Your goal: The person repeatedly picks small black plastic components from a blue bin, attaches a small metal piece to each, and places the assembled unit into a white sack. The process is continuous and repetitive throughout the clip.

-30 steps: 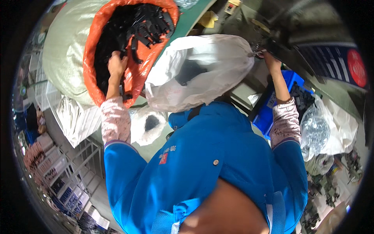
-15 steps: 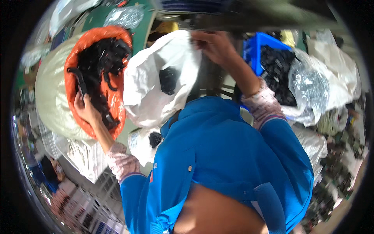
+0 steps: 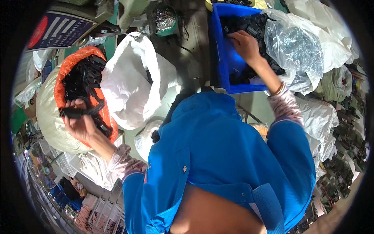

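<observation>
Strap (image 3: 80, 112) lies left-right | left hand (image 3: 80, 126) grip clenched on it | right hand (image 3: 244, 45) grip unclear

My left hand (image 3: 80, 124) sits far to my left inside the lined sack (image 3: 50, 128), my fingers (image 3: 76, 105) closed on a clip (image 3: 80, 112) atop the heap of clips (image 3: 83, 84); just right of that sack stands the open bag (image 3: 128, 85), touching it; further right, ahead of me, the bin (image 3: 220, 58) holds my right hand (image 3: 245, 45); the clear bag (image 3: 298, 50) leans on its right side.
</observation>
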`<state>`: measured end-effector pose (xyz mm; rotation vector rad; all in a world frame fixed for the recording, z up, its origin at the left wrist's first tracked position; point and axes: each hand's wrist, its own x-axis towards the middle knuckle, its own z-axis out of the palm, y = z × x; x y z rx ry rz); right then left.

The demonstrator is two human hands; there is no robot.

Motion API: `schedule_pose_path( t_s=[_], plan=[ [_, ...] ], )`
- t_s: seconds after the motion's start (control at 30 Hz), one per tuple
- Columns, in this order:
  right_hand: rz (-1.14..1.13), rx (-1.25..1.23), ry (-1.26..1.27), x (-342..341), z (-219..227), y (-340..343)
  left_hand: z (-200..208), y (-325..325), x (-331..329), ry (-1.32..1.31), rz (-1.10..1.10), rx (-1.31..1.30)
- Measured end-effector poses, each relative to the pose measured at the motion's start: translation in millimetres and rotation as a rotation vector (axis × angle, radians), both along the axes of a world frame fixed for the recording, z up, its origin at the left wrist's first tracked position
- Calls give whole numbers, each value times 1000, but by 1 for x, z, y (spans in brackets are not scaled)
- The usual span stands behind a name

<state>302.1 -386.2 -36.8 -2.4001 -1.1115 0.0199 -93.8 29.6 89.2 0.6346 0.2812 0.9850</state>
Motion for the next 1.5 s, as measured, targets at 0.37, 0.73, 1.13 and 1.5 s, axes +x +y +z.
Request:
schedule_pose_path(
  t_s=[0.37,0.73,1.13,1.5],
  plan=[
    [436,-601,-347,44,-52,-46,-87,-228,196,570,-692,-168],
    [304,-49,249,29,-34,-44,-89,-259,215,573,-695,133],
    [217,353,1091,-26,52,-18,-81,-272,234,455,-641,317],
    [370,-542,286,3,-103,-48,-82,-265,220,428,-646,90]
  ],
)
